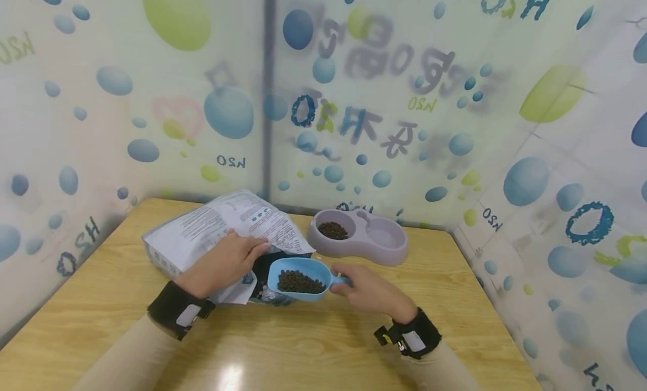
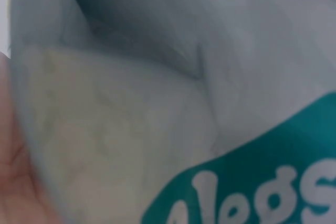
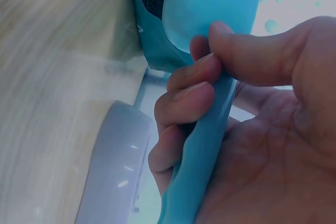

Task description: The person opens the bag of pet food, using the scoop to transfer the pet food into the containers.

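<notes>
Blue plastic makes up the scoop (image 1: 295, 264) near the middle of the head view, and my right hand (image 1: 369, 290) has its handle (image 1: 341, 280) in a closed grip. From the right wrist I see my fingers curled round that handle, my thumb lying along it just behind the scoop's pan. Small brown pellets (image 1: 301, 282) lie in the pan, which sits right by the dark mouth of a big white bag (image 1: 202, 228); whether the two touch, I cannot tell.

My left hand (image 1: 227, 264) rests on the bag left of centre, its fingers pointing right along the edge of that mouth. How far they bend round the edge I cannot tell, since folds of the bag hide part of them. The left wrist view is mostly the bag up close, with a teal patch and white letters at lower right and a bit of my palm at the left edge.

Behind the scoop, right of centre, a pale purple double bowl (image 1: 364, 256) stands on the wooden tabletop (image 1: 303, 346); its left hollow holds brown pellets too. Black bands (image 1: 177, 309) circle both my wrists, and the wall (image 1: 242, 59) behind is printed with blue and green bubbles.
</notes>
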Demonstrator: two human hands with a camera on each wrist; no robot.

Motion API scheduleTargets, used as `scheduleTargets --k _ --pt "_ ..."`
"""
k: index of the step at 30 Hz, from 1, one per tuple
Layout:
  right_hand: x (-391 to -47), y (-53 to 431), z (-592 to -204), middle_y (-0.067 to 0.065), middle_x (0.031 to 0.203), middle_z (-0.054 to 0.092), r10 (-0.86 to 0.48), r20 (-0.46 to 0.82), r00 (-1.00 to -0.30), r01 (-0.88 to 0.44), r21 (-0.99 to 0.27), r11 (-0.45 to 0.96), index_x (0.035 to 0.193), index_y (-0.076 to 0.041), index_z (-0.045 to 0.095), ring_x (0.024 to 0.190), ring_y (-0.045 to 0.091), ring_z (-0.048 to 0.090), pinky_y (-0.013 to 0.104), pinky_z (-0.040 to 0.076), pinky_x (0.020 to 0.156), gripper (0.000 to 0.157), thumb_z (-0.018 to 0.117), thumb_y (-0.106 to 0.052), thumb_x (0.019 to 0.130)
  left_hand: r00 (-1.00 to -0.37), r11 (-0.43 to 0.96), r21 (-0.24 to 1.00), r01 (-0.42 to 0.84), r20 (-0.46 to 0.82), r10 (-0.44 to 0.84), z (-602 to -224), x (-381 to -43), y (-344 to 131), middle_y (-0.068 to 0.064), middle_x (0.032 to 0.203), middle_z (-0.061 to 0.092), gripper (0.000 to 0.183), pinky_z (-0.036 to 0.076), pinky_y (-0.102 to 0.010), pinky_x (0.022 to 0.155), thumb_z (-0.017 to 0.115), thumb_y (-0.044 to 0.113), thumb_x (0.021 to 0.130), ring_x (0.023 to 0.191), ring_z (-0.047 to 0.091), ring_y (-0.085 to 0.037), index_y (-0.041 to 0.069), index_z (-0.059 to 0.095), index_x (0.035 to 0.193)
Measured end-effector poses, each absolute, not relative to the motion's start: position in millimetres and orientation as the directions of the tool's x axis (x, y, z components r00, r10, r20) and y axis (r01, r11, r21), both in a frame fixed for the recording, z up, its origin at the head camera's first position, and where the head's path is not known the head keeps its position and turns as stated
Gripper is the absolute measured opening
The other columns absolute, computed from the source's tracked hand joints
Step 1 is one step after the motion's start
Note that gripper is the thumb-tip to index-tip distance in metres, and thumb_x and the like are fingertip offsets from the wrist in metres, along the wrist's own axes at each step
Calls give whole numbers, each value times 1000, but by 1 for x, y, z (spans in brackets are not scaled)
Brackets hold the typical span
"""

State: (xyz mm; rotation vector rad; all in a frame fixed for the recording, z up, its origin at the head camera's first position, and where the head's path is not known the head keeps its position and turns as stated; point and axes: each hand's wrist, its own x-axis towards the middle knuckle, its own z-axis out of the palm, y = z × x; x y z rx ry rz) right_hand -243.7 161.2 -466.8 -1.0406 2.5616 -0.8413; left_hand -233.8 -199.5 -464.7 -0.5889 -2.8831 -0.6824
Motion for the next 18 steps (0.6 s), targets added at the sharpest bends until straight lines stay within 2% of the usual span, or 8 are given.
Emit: scheduleTargets --k 10,18 --pt "-248 176 -457 -3 90 45 -712 80 -697 -622 -561 546 101 -15 56 83 9 47 29 42 80 22 70 -17 118 -922 823 416 386 191 336 -464 -232 -200 -21 155 77 49 27 -82 140 49 34 126 155 63 -54 1 73 154" --pt "-253 192 -451 -3 95 54 -684 87 -724 -589 -595 547 108 -16 67 87 12 51 29 45 82 10 70 -18 118 -916 819 410 401 196 350 -464 -231 -200 -21 156 76 50 27 -82 140 49 34 127 156 62 -53 1 73 154"
